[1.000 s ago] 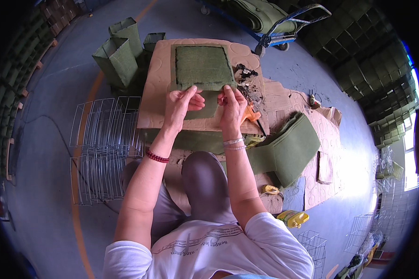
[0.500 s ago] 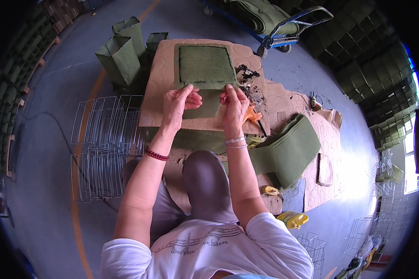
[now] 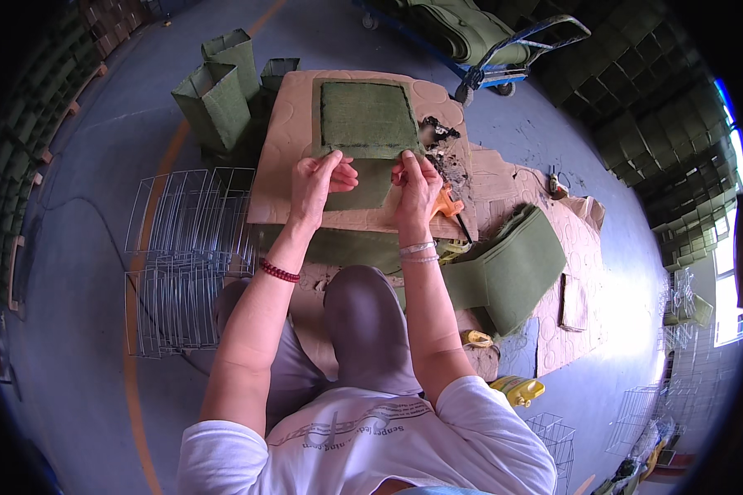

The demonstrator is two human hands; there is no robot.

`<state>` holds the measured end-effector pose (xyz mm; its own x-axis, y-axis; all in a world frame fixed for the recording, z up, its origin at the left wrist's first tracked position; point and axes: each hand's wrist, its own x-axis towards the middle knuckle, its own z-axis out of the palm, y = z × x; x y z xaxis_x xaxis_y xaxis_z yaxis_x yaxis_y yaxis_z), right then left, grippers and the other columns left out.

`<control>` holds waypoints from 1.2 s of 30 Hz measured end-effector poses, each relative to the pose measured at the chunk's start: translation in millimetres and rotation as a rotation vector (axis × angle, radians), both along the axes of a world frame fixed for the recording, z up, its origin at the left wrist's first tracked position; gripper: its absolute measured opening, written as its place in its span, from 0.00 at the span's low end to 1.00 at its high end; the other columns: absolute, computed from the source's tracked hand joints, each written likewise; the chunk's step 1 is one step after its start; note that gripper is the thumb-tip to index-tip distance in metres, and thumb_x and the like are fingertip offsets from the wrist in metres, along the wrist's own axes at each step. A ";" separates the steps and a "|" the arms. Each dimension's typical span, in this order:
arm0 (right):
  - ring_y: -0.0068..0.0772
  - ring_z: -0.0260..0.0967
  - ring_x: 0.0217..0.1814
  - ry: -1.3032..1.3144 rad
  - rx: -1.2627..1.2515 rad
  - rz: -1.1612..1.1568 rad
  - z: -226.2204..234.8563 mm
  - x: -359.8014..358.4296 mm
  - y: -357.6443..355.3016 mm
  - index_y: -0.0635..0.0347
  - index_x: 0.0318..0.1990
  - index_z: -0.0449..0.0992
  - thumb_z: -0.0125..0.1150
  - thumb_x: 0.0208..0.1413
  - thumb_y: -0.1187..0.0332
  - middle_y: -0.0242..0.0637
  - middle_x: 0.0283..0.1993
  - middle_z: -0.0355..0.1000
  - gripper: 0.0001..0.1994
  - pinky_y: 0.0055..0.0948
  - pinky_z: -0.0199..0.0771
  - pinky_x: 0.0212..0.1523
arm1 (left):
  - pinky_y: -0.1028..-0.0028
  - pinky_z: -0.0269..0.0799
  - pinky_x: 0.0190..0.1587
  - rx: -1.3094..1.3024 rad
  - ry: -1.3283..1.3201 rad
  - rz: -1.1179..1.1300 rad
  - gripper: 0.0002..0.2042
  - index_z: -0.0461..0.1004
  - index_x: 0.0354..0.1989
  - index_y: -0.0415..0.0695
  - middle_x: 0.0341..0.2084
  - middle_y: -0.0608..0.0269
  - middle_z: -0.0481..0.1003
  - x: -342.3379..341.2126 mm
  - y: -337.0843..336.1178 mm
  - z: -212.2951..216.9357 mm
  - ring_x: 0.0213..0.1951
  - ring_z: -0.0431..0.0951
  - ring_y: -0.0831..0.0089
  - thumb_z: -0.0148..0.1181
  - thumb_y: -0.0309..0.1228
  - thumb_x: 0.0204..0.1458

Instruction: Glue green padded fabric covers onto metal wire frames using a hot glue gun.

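A green felt sheet (image 3: 367, 117) with dark, rough edges lies on a cardboard-topped work surface (image 3: 282, 165). My left hand (image 3: 324, 183) pinches its near edge by the left corner, thumb against index finger, the other fingers curled. At the right corner my right hand (image 3: 417, 186) grips the same edge between thumb and finger. More green felt (image 3: 363, 188) extends toward me beneath the hands. Just right of my right hand rests an orange glue gun (image 3: 446, 203). Black, stringy residue (image 3: 439, 132) sticks to the cardboard beyond it.
Open green felt boxes (image 3: 215, 107) stand at the far left. Wire frames (image 3: 177, 305) are stacked left of my knees. Folded green felt pieces (image 3: 524, 264) lie on the right, near a yellow container (image 3: 518, 389). A blue cart (image 3: 479, 70) carries felt rolls behind.
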<state>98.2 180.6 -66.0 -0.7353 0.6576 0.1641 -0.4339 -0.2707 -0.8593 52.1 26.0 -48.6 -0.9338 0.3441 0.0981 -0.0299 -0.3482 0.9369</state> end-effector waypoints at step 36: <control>0.15 0.61 0.21 0.016 0.060 -0.080 -1.7 2.5 8.3 0.62 0.26 0.75 0.61 0.53 0.68 0.27 0.21 0.69 0.08 0.17 0.58 0.24 | 0.81 0.73 0.31 -0.280 0.105 -0.085 0.15 0.77 0.30 0.39 0.23 0.66 0.75 -33.5 -39.3 24.4 0.27 0.76 0.81 0.58 0.41 0.54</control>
